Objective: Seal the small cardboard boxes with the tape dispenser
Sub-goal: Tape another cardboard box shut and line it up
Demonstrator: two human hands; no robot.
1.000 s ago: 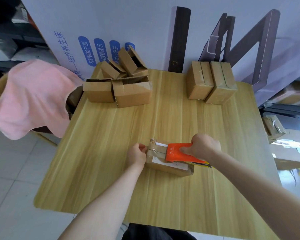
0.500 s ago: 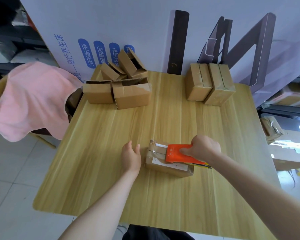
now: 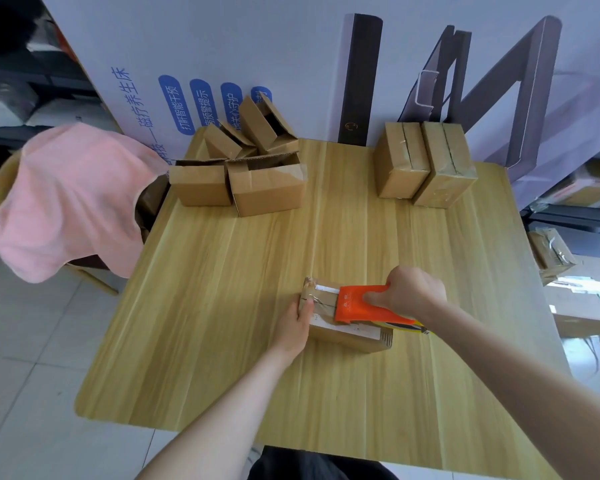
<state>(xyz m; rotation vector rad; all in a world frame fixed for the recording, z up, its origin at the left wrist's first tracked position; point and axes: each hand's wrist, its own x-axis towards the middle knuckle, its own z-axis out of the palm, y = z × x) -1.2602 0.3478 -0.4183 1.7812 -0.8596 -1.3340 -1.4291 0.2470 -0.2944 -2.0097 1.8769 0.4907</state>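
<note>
A small cardboard box [image 3: 347, 336] lies near the front middle of the wooden table [image 3: 222, 306]. The orange tape dispenser [image 3: 361, 304] rests on its top, gripped by my right hand [image 3: 413, 292]. Clear tape runs from the dispenser over the box's left end. My left hand [image 3: 297, 323] presses against that left end, thumb on the taped top edge. Several open, unsealed boxes [image 3: 250, 174] are piled at the back left. Two taped boxes [image 3: 423, 164] stand side by side at the back right.
A pink cloth [image 3: 70, 199] hangs over a chair beside the table's left edge. A large white printed carton [image 3: 222, 64] stands behind the table. More cartons [image 3: 551, 258] sit on the floor and shelves to the right.
My left hand lifted off the box to the bare table half a second ago, then came back against the box's left end. The dispenser and right hand stayed in place.
</note>
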